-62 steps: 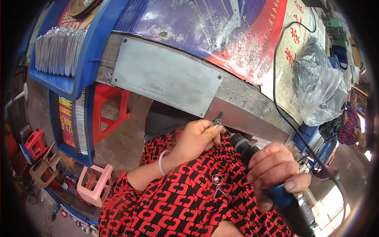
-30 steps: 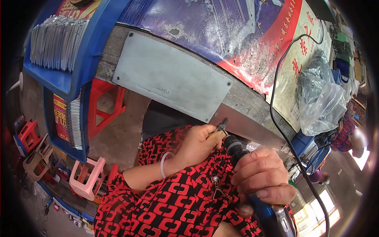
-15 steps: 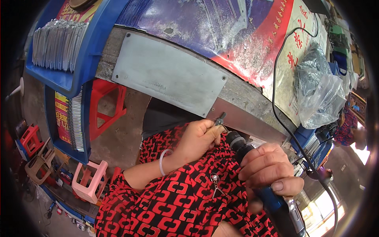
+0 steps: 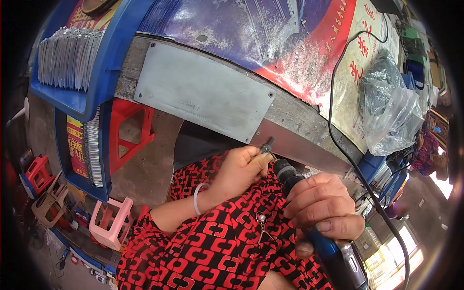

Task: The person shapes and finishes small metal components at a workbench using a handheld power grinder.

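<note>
A small dark metal part (image 4: pixel 267 146) with a short stem sticks out between the thumb and fingers of my left hand (image 4: pixel 241 166), which is pinched shut on it. Its exact kind cannot be made out. My right hand (image 4: pixel 326 205) is wrapped round a blue and black power drill (image 4: pixel 328 244) with a silver section near its lower end. The drill's black chuck (image 4: pixel 285 170) points up and left, close beside my left fingertips. Whatever is in the chuck is hard to see. Both hands are over my lap, just before the bench edge.
A pale metal plate (image 4: pixel 203 92) is screwed to the bench front. A black cable (image 4: pixel 333 111) runs over the bench and down at the right. Clear plastic bags (image 4: pixel 391 106) lie at the right. Blue bins (image 4: pixel 104 72) of thin flat pieces and a red stool (image 4: pixel 128 133) stand at left.
My right hand and the drill have shifted slightly left, bringing the chuck nearer my left fingers. My left hand keeps its pinch on the metal part.
</note>
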Available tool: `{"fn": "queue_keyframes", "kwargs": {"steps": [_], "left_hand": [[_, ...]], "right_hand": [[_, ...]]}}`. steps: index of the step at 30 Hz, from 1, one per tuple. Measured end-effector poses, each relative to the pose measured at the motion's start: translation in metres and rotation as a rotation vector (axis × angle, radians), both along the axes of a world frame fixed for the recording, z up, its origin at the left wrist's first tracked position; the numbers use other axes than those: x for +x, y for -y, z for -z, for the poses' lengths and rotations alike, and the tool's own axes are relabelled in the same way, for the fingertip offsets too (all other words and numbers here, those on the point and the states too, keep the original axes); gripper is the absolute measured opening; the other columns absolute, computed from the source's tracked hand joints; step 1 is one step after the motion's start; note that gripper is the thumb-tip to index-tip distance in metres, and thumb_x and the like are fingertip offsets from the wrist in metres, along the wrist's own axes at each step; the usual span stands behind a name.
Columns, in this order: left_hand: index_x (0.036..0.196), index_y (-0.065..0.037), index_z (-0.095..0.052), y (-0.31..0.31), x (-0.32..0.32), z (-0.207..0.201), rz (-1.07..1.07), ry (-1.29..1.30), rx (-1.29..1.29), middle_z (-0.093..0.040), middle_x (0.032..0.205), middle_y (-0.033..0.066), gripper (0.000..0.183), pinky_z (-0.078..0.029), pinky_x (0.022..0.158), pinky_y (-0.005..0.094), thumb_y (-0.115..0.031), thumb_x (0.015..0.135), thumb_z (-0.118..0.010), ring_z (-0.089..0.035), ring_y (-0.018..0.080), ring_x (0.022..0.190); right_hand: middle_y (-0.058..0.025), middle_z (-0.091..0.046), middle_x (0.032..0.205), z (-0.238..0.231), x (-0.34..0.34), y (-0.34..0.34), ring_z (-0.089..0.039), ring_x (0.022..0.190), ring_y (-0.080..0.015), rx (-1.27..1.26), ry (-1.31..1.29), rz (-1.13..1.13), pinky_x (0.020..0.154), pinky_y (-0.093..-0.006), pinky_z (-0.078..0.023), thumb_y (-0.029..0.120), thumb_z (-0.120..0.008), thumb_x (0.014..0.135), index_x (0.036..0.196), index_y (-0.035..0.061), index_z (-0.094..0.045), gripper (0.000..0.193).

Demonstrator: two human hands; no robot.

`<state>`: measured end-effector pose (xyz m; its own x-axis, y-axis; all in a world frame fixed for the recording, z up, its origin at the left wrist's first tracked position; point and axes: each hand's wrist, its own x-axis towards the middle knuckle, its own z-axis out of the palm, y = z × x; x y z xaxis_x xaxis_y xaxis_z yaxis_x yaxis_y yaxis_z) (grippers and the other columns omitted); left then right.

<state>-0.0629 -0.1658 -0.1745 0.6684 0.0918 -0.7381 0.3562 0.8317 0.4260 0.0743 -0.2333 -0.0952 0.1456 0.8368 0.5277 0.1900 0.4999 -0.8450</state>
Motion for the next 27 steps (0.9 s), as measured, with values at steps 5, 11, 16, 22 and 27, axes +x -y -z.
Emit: {"fn": "queue_keyframes", "kwargs": {"steps": [5,11,16,22,27], "left_hand": [[0.070,-0.003,-0.056,0.001,0.000,0.002,-0.001,0.002,0.009,-0.052,0.059,-0.0026,0.026,-0.035,0.045,0.0189,-0.019,0.090,-0.056,-0.044,0.0022,0.051],[0.075,-0.002,-0.058,0.001,-0.001,0.001,-0.003,-0.003,0.013,-0.054,0.060,-0.0024,0.024,-0.034,0.044,0.0188,-0.020,0.091,-0.056,-0.044,0.0020,0.050],[0.073,-0.002,-0.058,-0.001,-0.002,-0.002,-0.025,0.003,-0.056,-0.052,0.059,-0.0028,0.024,-0.034,0.044,0.0190,-0.020,0.090,-0.056,-0.043,0.0022,0.049],[0.065,-0.004,-0.055,-0.001,-0.001,0.004,0.029,0.080,0.090,-0.050,0.056,-0.0026,0.029,-0.033,0.044,0.0196,-0.020,0.090,-0.055,-0.041,0.0029,0.047],[0.090,0.000,-0.061,-0.002,-0.009,0.003,0.125,0.167,0.410,-0.054,0.064,-0.0001,0.022,-0.037,0.048,0.0214,-0.018,0.094,-0.049,-0.046,0.0063,0.053]], "right_hand": [[-0.0063,-0.056,0.069,0.003,-0.002,-0.002,-0.060,0.053,-0.0181,0.011,-0.017,0.063,0.046,-0.0285,-0.049,0.024,-0.069,0.081,0.099,0.0053,-0.038,0.041],[-0.0060,-0.055,0.068,0.003,-0.003,-0.008,-0.058,0.051,-0.0176,0.018,-0.034,0.064,0.045,-0.0279,-0.048,0.024,-0.069,0.081,0.098,0.0045,-0.037,0.041],[-0.0060,-0.055,0.068,0.002,-0.002,-0.006,-0.058,0.052,-0.0177,0.023,-0.020,0.038,0.045,-0.0278,-0.048,0.024,-0.069,0.081,0.098,0.0041,-0.037,0.041],[-0.0046,-0.054,0.068,0.006,-0.003,0.005,-0.056,0.053,-0.0179,0.041,-0.096,0.154,0.053,-0.0323,-0.047,0.025,-0.070,0.078,0.112,0.0076,-0.036,0.051],[-0.0102,-0.059,0.078,0.001,0.006,0.024,-0.059,0.068,-0.0181,-0.152,-0.364,0.127,0.060,-0.0301,-0.048,0.002,-0.071,0.071,0.118,0.0013,-0.045,0.054]]}}
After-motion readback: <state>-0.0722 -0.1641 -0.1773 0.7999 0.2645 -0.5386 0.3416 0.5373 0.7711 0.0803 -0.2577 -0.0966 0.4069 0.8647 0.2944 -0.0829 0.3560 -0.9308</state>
